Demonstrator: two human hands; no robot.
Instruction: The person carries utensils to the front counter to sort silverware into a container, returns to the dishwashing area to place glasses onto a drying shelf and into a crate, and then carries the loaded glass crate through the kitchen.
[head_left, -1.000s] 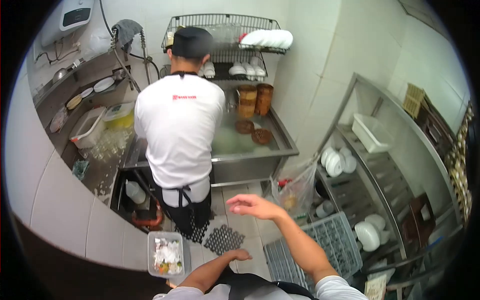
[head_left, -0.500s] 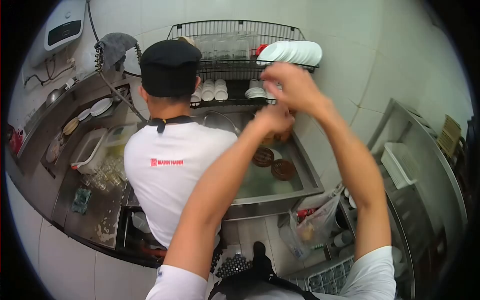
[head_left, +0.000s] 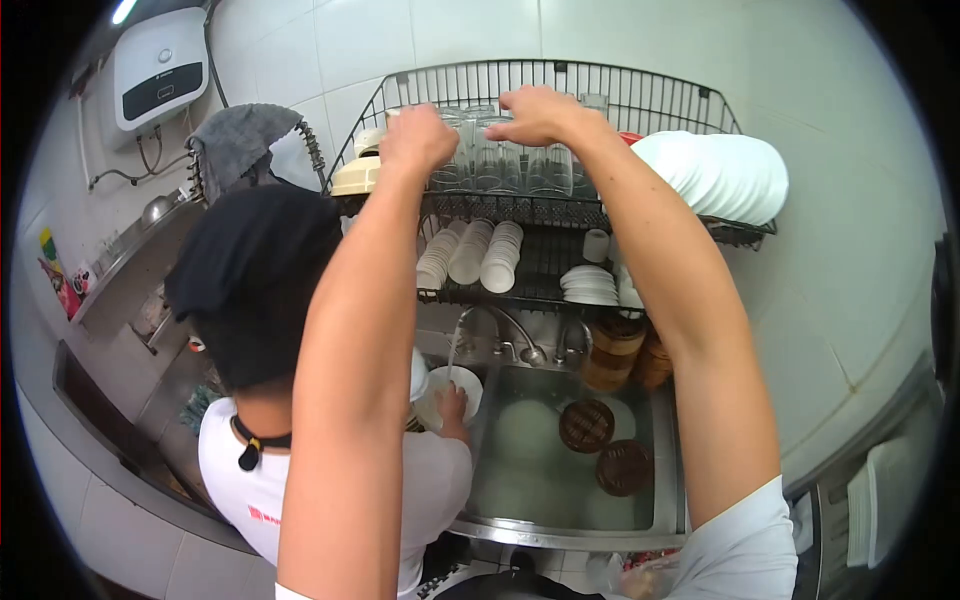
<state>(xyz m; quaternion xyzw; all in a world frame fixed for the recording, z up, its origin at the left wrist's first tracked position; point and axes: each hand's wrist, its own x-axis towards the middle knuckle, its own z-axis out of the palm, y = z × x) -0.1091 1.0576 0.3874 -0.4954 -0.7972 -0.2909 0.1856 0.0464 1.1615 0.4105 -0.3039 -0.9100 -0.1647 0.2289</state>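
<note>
Both my arms stretch up to the top shelf of a black wire rack [head_left: 560, 209]. My left hand [head_left: 418, 138] is at the left end of a group of upside-down clear glasses [head_left: 497, 168], its fingers bent down and partly hidden. Above the right part of the glasses is my right hand [head_left: 545, 115], thumb and fingers apart, with nothing seen between them. Cream bowls [head_left: 356, 177] sit left of the glasses, and a row of white plates [head_left: 718, 172] stands on the right.
A co-worker in a black cap [head_left: 255, 285] stands at front left, one hand on a white bowl [head_left: 437, 405] under running water. The sink [head_left: 570, 530] holds cloudy water and round brown lids [head_left: 586, 426]. Stacked white cups [head_left: 484, 252] fill part of the lower shelf.
Both my hands have risen and moved forward to the top shelf, spreading apart from where they were close together. The rack is nearer, and the co-worker appears lower left, with a bowl visible.
</note>
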